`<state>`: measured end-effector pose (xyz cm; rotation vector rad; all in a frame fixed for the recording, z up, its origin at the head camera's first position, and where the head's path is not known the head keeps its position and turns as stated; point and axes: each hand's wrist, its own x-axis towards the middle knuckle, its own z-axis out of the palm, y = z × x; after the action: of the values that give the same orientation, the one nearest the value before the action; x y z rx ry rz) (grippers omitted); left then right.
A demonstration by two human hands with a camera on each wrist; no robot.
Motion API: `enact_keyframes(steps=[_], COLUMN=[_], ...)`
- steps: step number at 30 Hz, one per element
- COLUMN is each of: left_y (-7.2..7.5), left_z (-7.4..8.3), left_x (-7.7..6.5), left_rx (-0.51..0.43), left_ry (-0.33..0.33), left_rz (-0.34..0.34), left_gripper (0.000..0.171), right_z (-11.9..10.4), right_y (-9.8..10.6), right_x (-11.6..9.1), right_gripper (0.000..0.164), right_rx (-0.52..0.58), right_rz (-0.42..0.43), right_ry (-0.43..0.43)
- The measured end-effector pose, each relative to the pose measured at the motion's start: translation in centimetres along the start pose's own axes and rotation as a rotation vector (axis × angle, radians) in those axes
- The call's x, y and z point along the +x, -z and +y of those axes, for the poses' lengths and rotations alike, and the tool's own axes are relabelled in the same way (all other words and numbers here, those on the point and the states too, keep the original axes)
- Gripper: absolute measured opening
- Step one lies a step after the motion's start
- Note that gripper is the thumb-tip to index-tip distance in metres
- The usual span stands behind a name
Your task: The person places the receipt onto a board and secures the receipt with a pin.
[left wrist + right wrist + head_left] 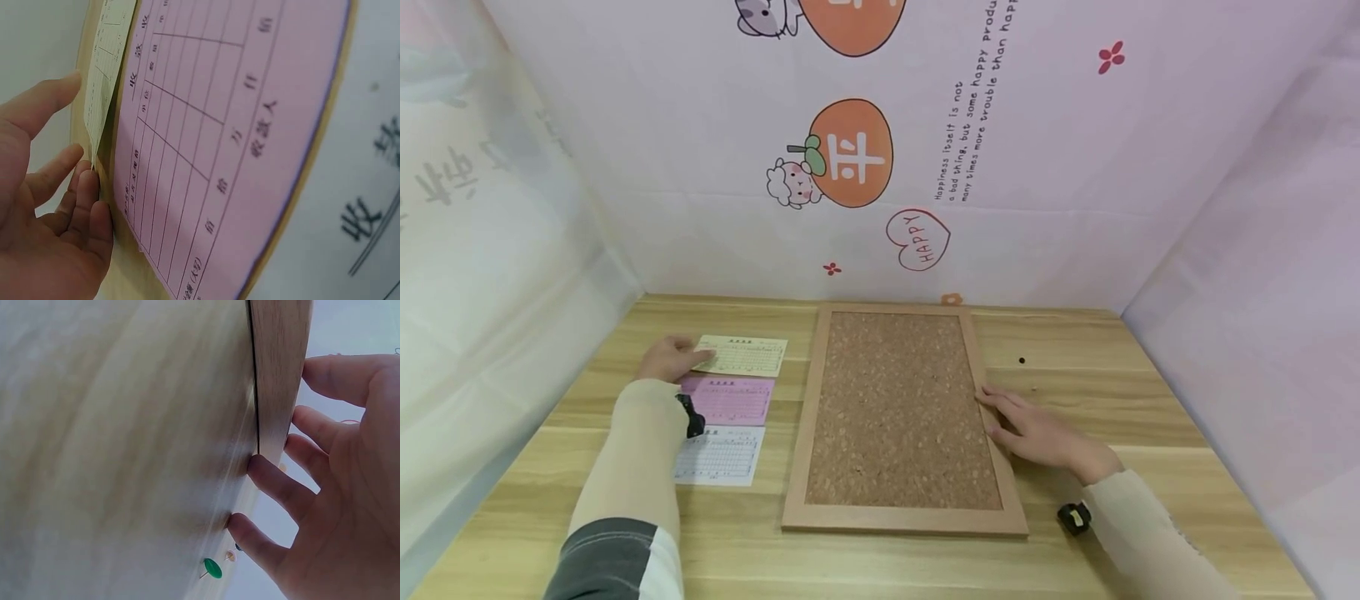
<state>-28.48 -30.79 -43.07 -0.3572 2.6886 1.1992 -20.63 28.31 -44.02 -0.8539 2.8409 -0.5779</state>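
1. Okay, so the left hand (670, 358) is touching the left end of the yellow slip (745, 357), which is lying left of the board (902, 408), farthest out of three slips on the table (1078, 396).
2. Those left fingers are showing gaps in the wrist view; whether any are pinching the paper, I honestly can't tell. I'd be taking just the edge between thumb and fingertip, since a fistful is probably creasing thin paper.
3. The pink slip (730, 402) is lying just beside the yellow one, and the white slip (726, 460) is sitting nearer the body. I'd be lifting up, not dragging sideways, so the pink one isn't getting shoved.
4. Right hand (1037, 429): fingers are spreading apart, gripping nothing, tips resting against the right side of the frame (281, 369). Light pressure is probably doing the job; pushing hard is risking a slide toward the slips.
5. Also, a green tack (213, 568) is lying near those right fingertips, so I'd be watching where they're landing.
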Motion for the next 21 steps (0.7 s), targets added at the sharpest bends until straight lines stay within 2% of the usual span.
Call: enact_keyframes(steps=[6,13,17,21], left_y=[-0.41,-0.74,-0.84,-0.84], left_z=[-0.02,0.4,0.7,0.78], left_x=[0.18,0.12,-0.11,-0.31], left_rx=[0.018,0.117,0.095,0.035], left_ry=[0.01,-0.015,-0.017,0.01], left_rz=[0.002,0.032,0.019,0.007], left_gripper=[0.088,0.082,0.078,0.077], right_z=[0.26,0.26,0.21,0.13], right_y=[0.14,0.11,0.05,0.14], right_x=[0.11,0.0,-0.05,-0.02], right_gripper=[0.058,0.058,0.058,0.058], right_rx=[0.028,0.03,0.035,0.05], right_rz=[-0.013,-0.016,-0.009,-0.02], right_ry=[-0.01,-0.002,0.006,-0.003])
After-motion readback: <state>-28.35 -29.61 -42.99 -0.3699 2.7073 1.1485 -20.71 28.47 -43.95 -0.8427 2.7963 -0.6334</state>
